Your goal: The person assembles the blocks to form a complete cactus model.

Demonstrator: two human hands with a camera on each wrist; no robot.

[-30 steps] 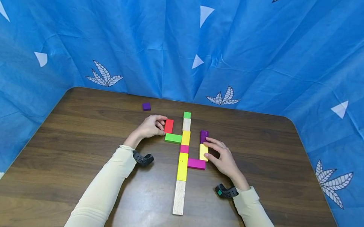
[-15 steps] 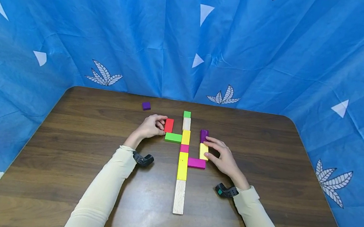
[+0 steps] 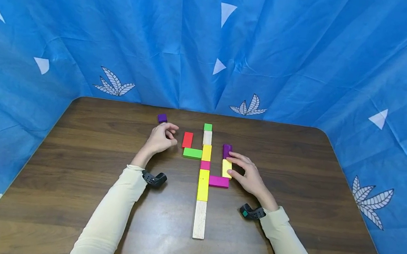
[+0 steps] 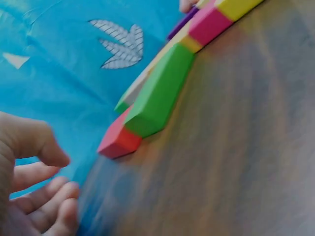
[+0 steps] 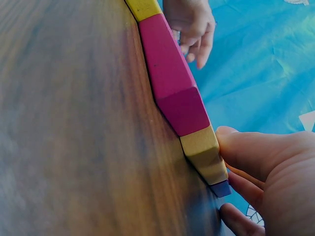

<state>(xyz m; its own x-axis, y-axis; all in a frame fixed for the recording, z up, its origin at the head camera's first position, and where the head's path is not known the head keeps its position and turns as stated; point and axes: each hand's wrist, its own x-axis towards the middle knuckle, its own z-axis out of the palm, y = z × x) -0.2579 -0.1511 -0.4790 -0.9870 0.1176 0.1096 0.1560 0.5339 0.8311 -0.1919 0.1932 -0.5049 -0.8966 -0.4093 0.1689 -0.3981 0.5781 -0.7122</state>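
My left hand [image 3: 161, 138] is raised left of the red block [image 3: 187, 140], fingers loosely bent and nothing between them. In the left wrist view a gap shows between those fingers and the red block's end. The red block meets the left end of a green block [image 3: 192, 153]. On the other side, my right hand [image 3: 248, 176] rests its thumb and fingertips along a pale yellow block [image 3: 226, 169] and the purple block [image 3: 226, 151] beyond it. A magenta block [image 3: 218, 182] lies crosswise at the pale yellow block's near end.
A central column of blocks runs away from me, with a long whitish block [image 3: 199, 219] nearest, then yellow [image 3: 203, 185], pink [image 3: 204, 165] and others. A small dark purple block [image 3: 162, 118] lies apart at the back left. Blue cloth [image 3: 181, 56] hangs behind the wooden table [image 3: 67, 178].
My left hand has let go of the red block and moved left, near the dark purple block. The red block stays against the green one. My right hand keeps its place.
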